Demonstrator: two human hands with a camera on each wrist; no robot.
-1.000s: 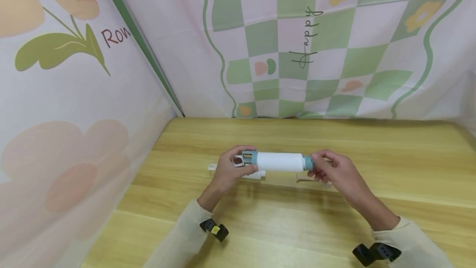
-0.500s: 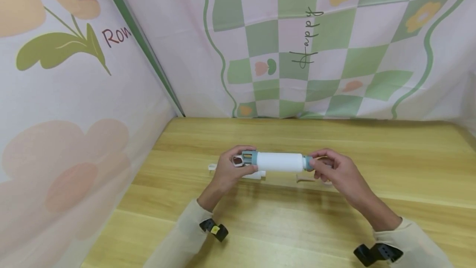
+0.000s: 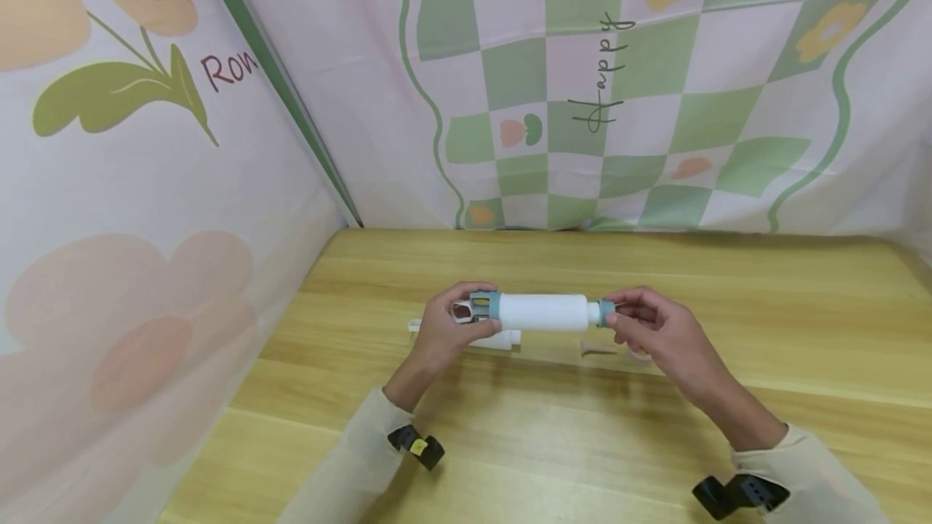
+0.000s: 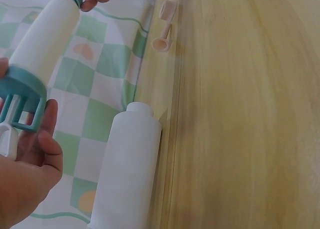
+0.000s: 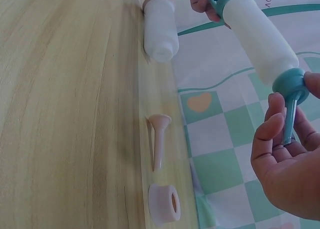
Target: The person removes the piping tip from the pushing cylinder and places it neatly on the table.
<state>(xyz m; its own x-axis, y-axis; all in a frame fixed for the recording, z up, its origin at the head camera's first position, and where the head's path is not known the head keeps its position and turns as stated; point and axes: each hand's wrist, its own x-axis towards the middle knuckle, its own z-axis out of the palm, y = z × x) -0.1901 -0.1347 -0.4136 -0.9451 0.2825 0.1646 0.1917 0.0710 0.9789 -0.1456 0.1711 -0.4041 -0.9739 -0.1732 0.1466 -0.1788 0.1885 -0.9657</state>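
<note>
Both hands hold a syringe-like white tube [image 3: 542, 311] level above the table. My left hand [image 3: 440, 330] grips its left end, with thumb and fingers about the teal slotted collar [image 3: 495, 306]. A white pull handle [image 4: 7, 139] sticks out past that collar in the left wrist view. At the other end, my right hand [image 3: 666, 334] pinches a teal cap [image 3: 606, 313] between thumb and fingers. A short white neck shows between tube and cap. From the cap, a slim teal nozzle [image 5: 289, 124] points into the right palm. The fingers hide part of the cap.
On the wooden table [image 3: 568, 427] lies a second white tube [image 4: 127, 174], behind the left hand. A pink flared nozzle [image 5: 158, 139] and a pink ring cap [image 5: 162, 204] lie to its right. A patterned cloth [image 3: 510, 71] hangs along the table's back edge.
The right fingers have shifted on the teal cap. The tube and left hand have moved slightly left and up, and more of the white neck shows between tube and cap.
</note>
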